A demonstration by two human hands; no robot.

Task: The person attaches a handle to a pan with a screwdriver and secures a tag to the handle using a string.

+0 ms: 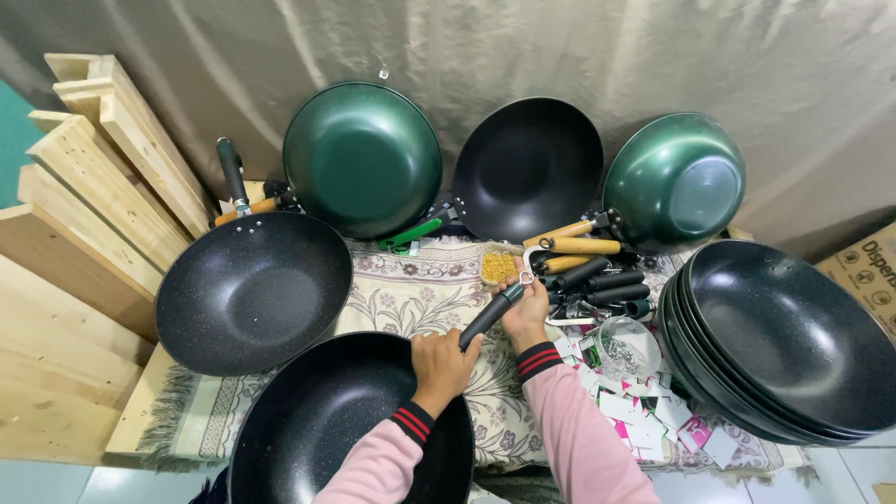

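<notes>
A black speckled wok (327, 420) lies in front of me, near the bottom of the view. My left hand (441, 366) grips its rim where a black handle (487, 317) joins it. My right hand (525, 310) holds the far end of that handle, with a small metal ring at the fingertips. Just beyond the right hand sits a little bag of gold-coloured small parts (497, 267). Both sleeves are pink with dark striped cuffs.
Another black wok with a handle (252, 291) lies at left, a stack of black woks (784, 341) at right. Three woks (362, 157) lean on the grey curtain behind. Loose wooden and black handles (588, 266), a clear bag of screws (623, 347), paper tags (644, 415) and wooden planks (84, 215) surround the patterned cloth (411, 294).
</notes>
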